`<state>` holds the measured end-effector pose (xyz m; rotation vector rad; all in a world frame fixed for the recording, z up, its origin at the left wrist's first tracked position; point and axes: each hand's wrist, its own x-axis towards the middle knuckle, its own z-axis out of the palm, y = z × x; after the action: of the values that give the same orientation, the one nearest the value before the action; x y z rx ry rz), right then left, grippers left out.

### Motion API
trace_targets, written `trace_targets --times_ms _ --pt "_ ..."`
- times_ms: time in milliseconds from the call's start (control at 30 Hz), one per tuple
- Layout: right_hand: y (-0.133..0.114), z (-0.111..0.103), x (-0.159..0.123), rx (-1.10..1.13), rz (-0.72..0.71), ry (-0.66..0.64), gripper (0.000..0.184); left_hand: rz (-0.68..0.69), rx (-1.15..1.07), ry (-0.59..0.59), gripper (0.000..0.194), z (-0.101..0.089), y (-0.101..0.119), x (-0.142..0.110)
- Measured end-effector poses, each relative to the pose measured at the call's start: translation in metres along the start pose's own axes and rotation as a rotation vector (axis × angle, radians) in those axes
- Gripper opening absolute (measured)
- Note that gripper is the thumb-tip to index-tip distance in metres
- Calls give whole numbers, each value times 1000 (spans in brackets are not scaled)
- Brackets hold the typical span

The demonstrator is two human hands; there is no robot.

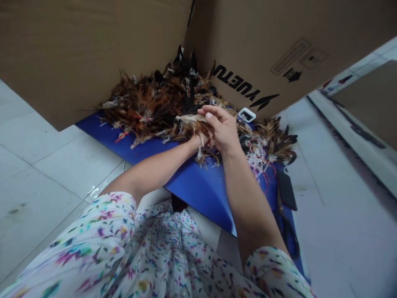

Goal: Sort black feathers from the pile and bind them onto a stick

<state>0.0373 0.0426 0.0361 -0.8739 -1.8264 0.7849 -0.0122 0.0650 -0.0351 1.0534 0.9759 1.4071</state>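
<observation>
My right hand (225,128) is closed in a pinch over the near side of the feather pile. Between its thumb and fingers is a pale feather (194,120), its tip pointing left. My left hand (202,140) reaches in from the left beneath the right one; most of its fingers are hidden behind the right hand and feathers. Loose brown and black feathers (149,101) are heaped behind both hands. Right of my right wrist lie brown feathers (274,138) beside a tangle of white and pink strings (259,157).
The blue board (198,186) lies under everything. Two tall cardboard panels (93,49) meet in a corner behind the pile. A white-framed device (246,115) stands by the right panel. At the board's right edge are a dark phone-like slab (287,190) and black-handled scissors (285,227).
</observation>
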Motion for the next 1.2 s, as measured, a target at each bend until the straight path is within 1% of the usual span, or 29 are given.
trace_targets --times_ms 67,133,233,333,400,467,533,600,667,733,800,867,933,1000,1067,1200 --pt "5 -4 -4 49 12 30 46 -129 -26 -38 43 -3 4 -1" --pt "8 -7 -6 70 36 28 49 -187 -73 -57 43 -7 9 -3" --pt "7 -8 -4 102 66 -3 51 -126 -104 -84 43 -12 15 -8" --pt "5 -8 -2 147 71 -24 48 -50 -129 -62 39 -17 22 -12" --pt "3 -8 -3 153 81 -2 46 -52 -159 -37 34 -19 27 -12" --pt "2 -8 -7 115 99 40 42 -89 -185 -18 28 -20 31 -11" --pt "0 -8 -17 32 100 67 38 -117 -210 17 23 -21 35 -9" --pt "-3 -7 -31 -74 88 66 38 -129 -247 65 20 -23 37 -5" --pt "-5 -5 -47 -167 99 50 46 -128 -264 92 20 -25 38 -2" --pt "-4 -2 -64 -237 143 29 55 -125 -257 110 20 -26 38 1" --pt "-1 1 -77 -274 186 -9 59 -123 -238 132 18 -28 39 2" --pt "4 4 -86 -286 211 -74 51 -130 -232 155 17 -29 42 2" --pt "7 4 -91 -313 207 -129 34 -136 -236 170 16 -30 45 3" --pt "9 0 -95 -364 175 -143 21 -128 -246 188 17 -32 48 4" --pt "8 -8 -99 -410 136 -131 18 -116 -253 209 18 -35 51 6" --pt "4 -26 -113 -486 101 -126 20 -117 -258 244 18 -40 55 10"
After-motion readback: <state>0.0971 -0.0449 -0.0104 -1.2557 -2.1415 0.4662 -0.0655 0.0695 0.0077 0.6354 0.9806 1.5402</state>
